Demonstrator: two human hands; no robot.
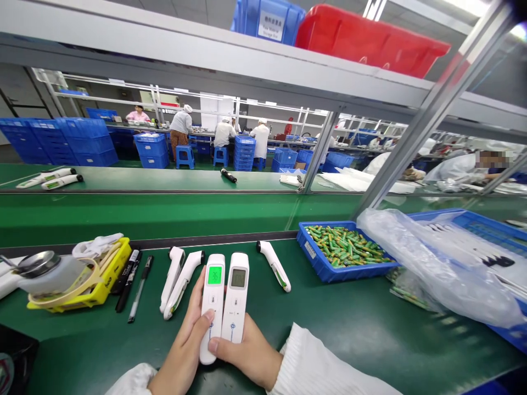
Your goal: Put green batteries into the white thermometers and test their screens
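Observation:
Two white thermometers are held upright side by side above the green table. My left hand is wrapped round the left thermometer, whose screen glows green, with the thumb on its front. My right hand grips the lower part of the right thermometer, whose screen is grey and unlit; its thumb tip reaches the left one's edge. Two more white thermometers lie just left of my hands. Another thermometer lies to the right, behind my right hand.
A blue tray of green batteries stands right, beside plastic bags over a larger blue crate. At left are pens, a yellow basket and a metal-topped bottle. A shelf crosses above; people work beyond.

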